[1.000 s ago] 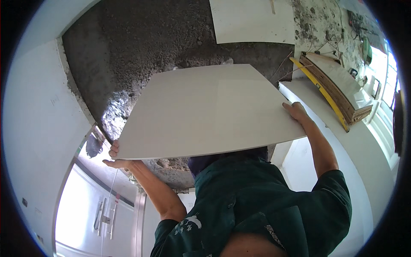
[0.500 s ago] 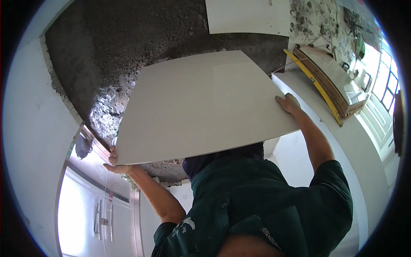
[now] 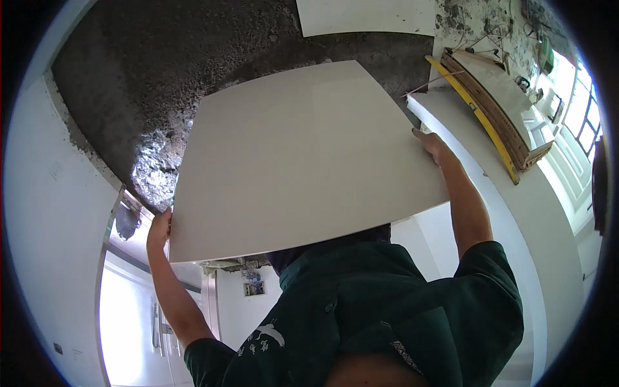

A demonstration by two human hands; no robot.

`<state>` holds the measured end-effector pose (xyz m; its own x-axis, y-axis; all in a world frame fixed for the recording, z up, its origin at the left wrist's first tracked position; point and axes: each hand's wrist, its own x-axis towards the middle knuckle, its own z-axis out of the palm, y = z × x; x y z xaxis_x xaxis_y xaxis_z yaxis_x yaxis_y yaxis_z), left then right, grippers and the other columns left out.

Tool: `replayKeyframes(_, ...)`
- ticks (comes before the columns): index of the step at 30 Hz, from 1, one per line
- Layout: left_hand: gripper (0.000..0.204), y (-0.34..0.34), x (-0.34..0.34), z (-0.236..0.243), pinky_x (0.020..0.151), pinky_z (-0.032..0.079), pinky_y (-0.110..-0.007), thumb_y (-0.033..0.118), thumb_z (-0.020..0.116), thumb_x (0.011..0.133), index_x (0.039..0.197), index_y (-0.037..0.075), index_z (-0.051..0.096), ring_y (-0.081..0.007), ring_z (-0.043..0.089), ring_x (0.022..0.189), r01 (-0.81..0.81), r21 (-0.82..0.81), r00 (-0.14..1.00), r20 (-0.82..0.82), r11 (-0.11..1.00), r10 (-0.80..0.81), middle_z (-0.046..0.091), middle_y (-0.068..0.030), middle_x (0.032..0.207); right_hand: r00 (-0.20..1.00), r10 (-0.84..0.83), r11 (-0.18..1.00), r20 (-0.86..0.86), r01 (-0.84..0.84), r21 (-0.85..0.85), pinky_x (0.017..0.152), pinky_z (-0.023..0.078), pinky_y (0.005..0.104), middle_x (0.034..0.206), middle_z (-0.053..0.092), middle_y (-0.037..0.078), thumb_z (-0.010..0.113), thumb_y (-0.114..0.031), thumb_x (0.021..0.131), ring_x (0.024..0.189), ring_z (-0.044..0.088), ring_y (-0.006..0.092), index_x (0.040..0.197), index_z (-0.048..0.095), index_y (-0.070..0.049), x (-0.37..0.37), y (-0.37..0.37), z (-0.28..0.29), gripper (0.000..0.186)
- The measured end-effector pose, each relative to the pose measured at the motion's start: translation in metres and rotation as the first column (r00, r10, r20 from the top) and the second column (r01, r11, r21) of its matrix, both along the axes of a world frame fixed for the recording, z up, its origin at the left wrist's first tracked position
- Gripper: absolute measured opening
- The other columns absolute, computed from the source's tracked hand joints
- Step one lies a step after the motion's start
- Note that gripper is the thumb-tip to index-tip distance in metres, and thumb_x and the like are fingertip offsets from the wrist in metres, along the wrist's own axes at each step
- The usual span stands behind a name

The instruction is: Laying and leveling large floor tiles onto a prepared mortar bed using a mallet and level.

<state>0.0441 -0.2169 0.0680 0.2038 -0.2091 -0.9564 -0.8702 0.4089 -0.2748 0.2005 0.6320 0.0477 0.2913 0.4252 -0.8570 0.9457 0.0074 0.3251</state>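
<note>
Grey wet mortar (image 3: pixel 161 77) covers the floor, and the large pale tile (image 3: pixel 303 155) hangs over it, held flat and a little tilted, with its far edge pointing to an already laid tile (image 3: pixel 367 16). Beside the large tile, on its right, lie a white laid strip (image 3: pixel 490 168), a long yellow level (image 3: pixel 477 119) and a stack of cardboard-wrapped tiles (image 3: pixel 496 97). Below the large tile's near left corner stands a pale door (image 3: pixel 148 322).

The left hand (image 3: pixel 159 227) closes on the near left corner of the large tile, fingers under and thumb side on the edge. The right hand (image 3: pixel 433 146) grips the right edge, fingers curled over it.

The large tile looks stiff, heavy and smooth, so I judge it can slip from bare fingers, and its corners probably chip easily. A hold on two opposite edges, as here, seems the safest.
</note>
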Motion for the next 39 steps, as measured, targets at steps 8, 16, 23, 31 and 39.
replayKeyframes(8, 0.064, 0.016, 0.003, -0.143, 0.093, 0.047, -0.045, 0.048, 0.049, 0.093, 0.114, -0.01, 0.063, -0.0383, 0.062, 0.112, 0.504, -0.223, 0.851, -0.035, 0.834, -0.524, 0.063, -0.0318, 0.115, 0.833, 0.45, 0.865, -0.321, -0.317, 0.389, 0.091, 0.049, 0.0457, 0.11, 0.068, 0.02, 0.063, -0.053, 0.088, 0.095, 0.067, 0.0331, 0.118, 0.064, 0.006, -0.056, -0.03, -0.049, 0.066)
replayKeyframes(16, 0.053, 0.021, 0.019, -0.109, 0.092, 0.046, -0.049, 0.037, 0.052, 0.092, 0.107, -0.013, 0.064, -0.0455, 0.061, 0.109, 0.605, -0.253, 0.666, -0.359, 0.755, -0.654, 0.064, -0.0337, 0.111, 0.896, 0.434, 0.889, 0.088, -0.443, 0.118, 0.088, 0.049, 0.0476, 0.105, 0.068, 0.026, 0.059, -0.062, 0.085, 0.102, 0.066, 0.04, 0.104, 0.068, 0.008, -0.059, -0.033, -0.037, 0.073)
replayKeyframes(23, 0.043, 0.035, -0.048, -0.052, 0.094, 0.046, -0.044, 0.025, 0.053, 0.091, 0.11, -0.012, 0.064, -0.0379, 0.062, 0.106, 0.444, -0.446, 0.669, -0.411, 0.777, -0.619, 0.066, -0.0291, 0.112, 0.89, 0.45, 0.892, -0.066, -0.446, 0.077, 0.092, 0.048, 0.0457, 0.112, 0.065, 0.028, 0.054, -0.069, 0.085, 0.109, 0.063, 0.0398, 0.109, 0.064, 0.013, -0.112, -0.031, -0.027, 0.086)
replayKeyframes(31, 0.053, 0.051, -0.141, -0.122, 0.091, 0.046, -0.048, 0.036, 0.044, 0.097, 0.106, -0.012, 0.063, -0.0453, 0.062, 0.101, 0.357, -0.484, 0.64, -0.497, 0.799, -0.586, 0.065, -0.0317, 0.109, 0.828, 0.47, 0.847, -0.306, -0.327, 0.418, 0.082, 0.049, 0.0491, 0.091, 0.067, 0.029, 0.059, -0.065, 0.084, 0.089, 0.068, 0.0385, 0.094, 0.067, 0.013, -0.199, -0.027, -0.07, 0.079)
replayKeyframes(39, 0.067, -0.061, -0.203, -0.254, 0.085, 0.047, -0.048, 0.051, 0.042, 0.1, 0.107, -0.012, 0.064, -0.0391, 0.063, 0.093, 0.029, -0.499, 0.63, -0.664, 0.866, -0.403, 0.068, -0.0256, 0.105, 0.734, 0.448, 0.821, -0.511, -0.111, 0.56, 0.07, 0.046, 0.0414, 0.069, 0.058, 0.012, 0.061, -0.056, 0.088, 0.072, 0.055, 0.0206, 0.075, 0.062, 0.008, -0.329, -0.107, -0.126, 0.066)
